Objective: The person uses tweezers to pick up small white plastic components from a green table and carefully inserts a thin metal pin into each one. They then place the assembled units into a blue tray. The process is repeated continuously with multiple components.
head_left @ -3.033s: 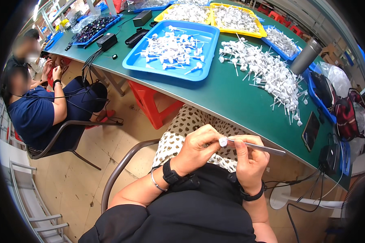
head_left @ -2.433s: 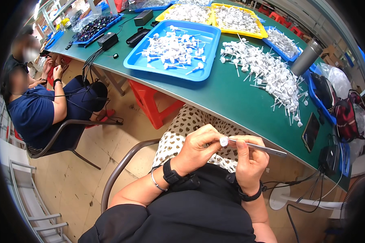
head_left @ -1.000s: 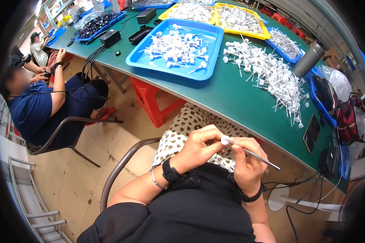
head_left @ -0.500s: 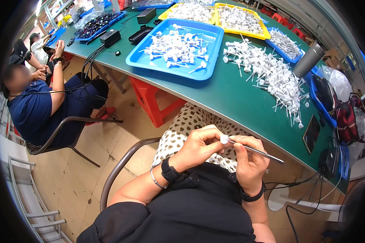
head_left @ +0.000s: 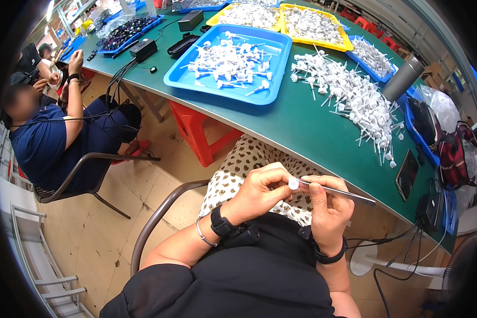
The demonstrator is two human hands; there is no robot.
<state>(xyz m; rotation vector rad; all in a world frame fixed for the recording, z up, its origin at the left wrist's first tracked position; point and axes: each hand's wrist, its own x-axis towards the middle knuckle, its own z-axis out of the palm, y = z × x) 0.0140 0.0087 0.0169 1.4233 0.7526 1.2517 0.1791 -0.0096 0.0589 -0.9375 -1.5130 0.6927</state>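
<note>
Above my lap, my left hand (head_left: 263, 190) pinches a small white plastic part (head_left: 293, 183) between thumb and fingers, its round face showing. My right hand (head_left: 331, 209) grips a slim, flat metal tool (head_left: 350, 194); whether it is tweezers or a blade I cannot tell. The tool's inner tip meets or nearly meets the white part, and its far end sticks out to the right. On the green table (head_left: 281, 119) lies a loose pile of similar white parts with thin stems (head_left: 355, 95). More of them sit in a blue tray (head_left: 175, 79).
Yellow trays (head_left: 350, 45) of white parts stand at the back. To the right are a grey flask (head_left: 404, 78), a phone (head_left: 406, 176) and a plaid bag (head_left: 453, 159). A red stool (head_left: 196, 135) is under the table edge. A co-worker (head_left: 47, 138) sits at left.
My right hand has shifted slightly right, and the tool's far end has swung up and right. The white part in my left hand shows more of its round face.
</note>
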